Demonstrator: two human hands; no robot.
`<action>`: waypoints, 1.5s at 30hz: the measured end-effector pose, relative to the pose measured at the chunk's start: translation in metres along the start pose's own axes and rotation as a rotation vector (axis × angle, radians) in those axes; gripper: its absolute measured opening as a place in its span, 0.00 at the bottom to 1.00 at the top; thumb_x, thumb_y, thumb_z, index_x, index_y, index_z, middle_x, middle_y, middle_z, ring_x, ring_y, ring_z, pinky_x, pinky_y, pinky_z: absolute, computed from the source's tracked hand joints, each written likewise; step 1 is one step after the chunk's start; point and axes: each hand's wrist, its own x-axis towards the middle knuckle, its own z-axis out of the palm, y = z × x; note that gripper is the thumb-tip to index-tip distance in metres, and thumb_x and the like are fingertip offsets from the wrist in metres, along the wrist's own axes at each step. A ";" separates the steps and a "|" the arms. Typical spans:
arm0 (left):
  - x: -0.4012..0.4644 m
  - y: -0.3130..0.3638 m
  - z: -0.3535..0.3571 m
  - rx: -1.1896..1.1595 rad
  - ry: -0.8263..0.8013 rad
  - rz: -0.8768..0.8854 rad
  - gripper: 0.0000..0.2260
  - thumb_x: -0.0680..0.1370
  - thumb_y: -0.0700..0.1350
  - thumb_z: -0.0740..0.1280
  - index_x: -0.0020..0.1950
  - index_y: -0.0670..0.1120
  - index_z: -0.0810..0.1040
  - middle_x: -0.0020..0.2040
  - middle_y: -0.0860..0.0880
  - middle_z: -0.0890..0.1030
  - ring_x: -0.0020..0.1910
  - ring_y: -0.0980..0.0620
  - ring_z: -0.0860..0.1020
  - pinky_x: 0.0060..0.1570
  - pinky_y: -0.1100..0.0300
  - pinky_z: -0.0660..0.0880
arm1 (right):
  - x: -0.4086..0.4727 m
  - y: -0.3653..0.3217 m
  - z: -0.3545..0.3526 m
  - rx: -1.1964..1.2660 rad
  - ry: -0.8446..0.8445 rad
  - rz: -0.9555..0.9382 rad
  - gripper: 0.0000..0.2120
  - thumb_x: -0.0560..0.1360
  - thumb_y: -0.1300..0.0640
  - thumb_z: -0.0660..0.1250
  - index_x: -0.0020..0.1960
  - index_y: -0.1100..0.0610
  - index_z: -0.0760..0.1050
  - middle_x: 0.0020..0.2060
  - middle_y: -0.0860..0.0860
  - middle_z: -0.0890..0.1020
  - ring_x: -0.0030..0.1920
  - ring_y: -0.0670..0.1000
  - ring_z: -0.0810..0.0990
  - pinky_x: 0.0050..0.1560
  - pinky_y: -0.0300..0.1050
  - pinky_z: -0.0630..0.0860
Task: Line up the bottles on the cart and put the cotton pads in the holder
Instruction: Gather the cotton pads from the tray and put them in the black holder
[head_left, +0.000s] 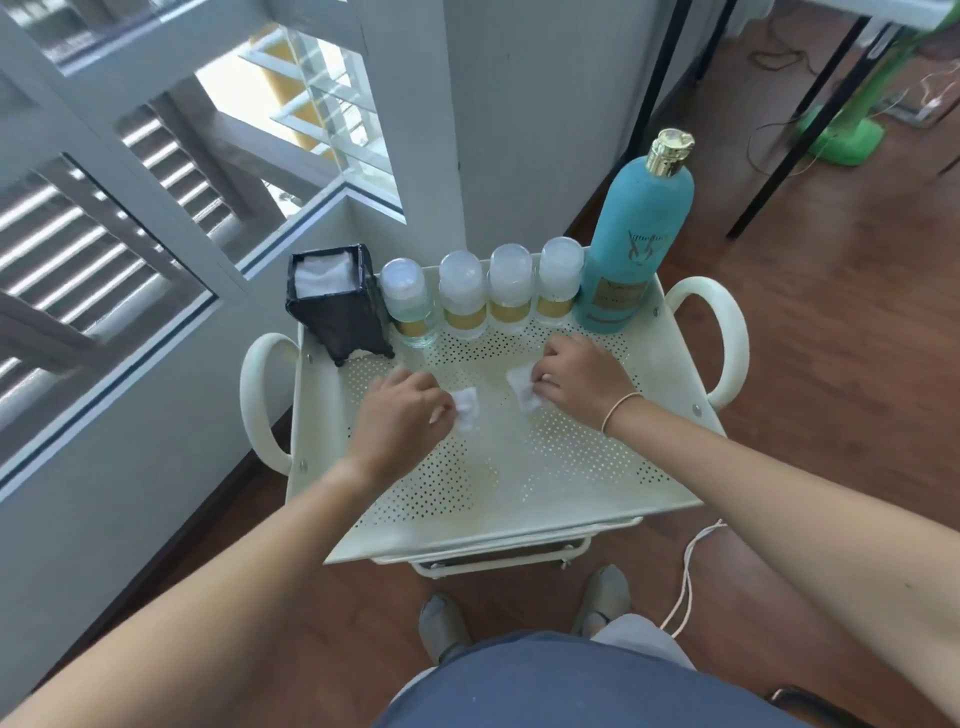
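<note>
Two loose cotton pads lie mid-tray on the perforated cart (519, 467): the left hand (402, 415) pinches one pad (466, 408) at its fingertips, and the right hand (582, 382), fingers curled together, pinches the other pad (524, 387). The black holder (335, 306), already showing white pads inside, stands at ten o'clock from them, touching the first of four small bottles (408, 301) lined along the twelve o'clock edge toward the tall teal bottle (631, 244) at one o'clock. I judge the risks to be a thin pad slipping from so light a pinch, or a wrist knocking the row while reaching the holder.
</note>
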 end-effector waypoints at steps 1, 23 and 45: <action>0.004 -0.003 -0.009 0.009 0.029 0.001 0.06 0.72 0.45 0.69 0.38 0.44 0.82 0.39 0.47 0.82 0.39 0.46 0.75 0.40 0.55 0.69 | 0.003 -0.005 -0.004 0.022 0.014 0.000 0.07 0.71 0.56 0.66 0.44 0.58 0.80 0.42 0.56 0.78 0.46 0.57 0.73 0.43 0.45 0.63; 0.078 -0.110 -0.113 0.129 0.150 -0.056 0.07 0.74 0.46 0.67 0.41 0.45 0.83 0.44 0.45 0.83 0.44 0.42 0.74 0.43 0.56 0.65 | 0.079 -0.111 -0.056 0.252 0.170 -0.005 0.07 0.71 0.54 0.69 0.42 0.57 0.81 0.42 0.58 0.77 0.46 0.57 0.73 0.48 0.51 0.71; 0.058 -0.153 -0.116 -0.235 -0.208 -0.182 0.35 0.69 0.57 0.71 0.72 0.52 0.60 0.72 0.49 0.65 0.70 0.47 0.62 0.68 0.46 0.62 | 0.151 -0.191 -0.041 -0.057 0.087 -0.020 0.08 0.74 0.54 0.61 0.46 0.50 0.80 0.50 0.50 0.81 0.55 0.56 0.73 0.56 0.51 0.67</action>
